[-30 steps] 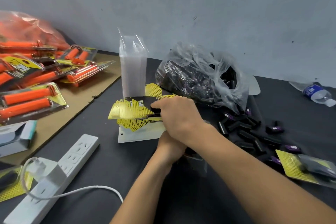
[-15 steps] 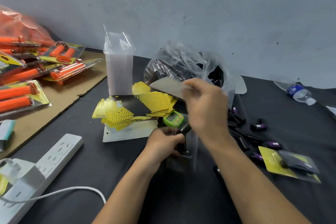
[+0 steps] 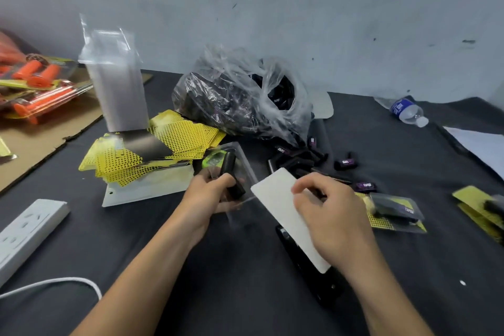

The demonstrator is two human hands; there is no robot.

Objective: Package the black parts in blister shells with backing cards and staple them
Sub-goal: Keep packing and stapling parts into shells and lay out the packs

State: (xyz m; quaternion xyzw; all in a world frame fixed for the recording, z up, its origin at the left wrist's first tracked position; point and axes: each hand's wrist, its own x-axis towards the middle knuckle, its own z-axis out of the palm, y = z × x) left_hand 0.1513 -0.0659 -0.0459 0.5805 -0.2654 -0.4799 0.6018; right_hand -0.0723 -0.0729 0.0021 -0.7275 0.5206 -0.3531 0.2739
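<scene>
I count one plastic bag [image 3: 240,95] of parts, with loose black parts [image 3: 345,163] beside it, too jumbled to number. One blister shell [image 3: 244,165], one white card [image 3: 275,199], one stapler [image 3: 319,289]. Two finished packs [image 3: 392,209] on the right. One water bottle [image 3: 406,110] far right, one power strip [image 3: 27,229] near left, one heap of yellow cards [image 3: 174,136].

Bare cloth [image 3: 131,248] between power strip [image 3: 27,229] and centre: open lane. Cable [image 3: 60,282] crosses near-left corner. Centre taken: left hand [image 3: 207,196] gripping blister shell [image 3: 245,163], right hand [image 3: 330,221] pinching backing card [image 3: 278,199] above stapler [image 3: 313,284]. Behind: card pile [image 3: 152,155], shell stack [image 3: 117,95], bag [image 3: 240,101], loose black parts [image 3: 300,161] block reach. Near right: open cloth; finished packs [image 3: 392,210] beyond.
</scene>
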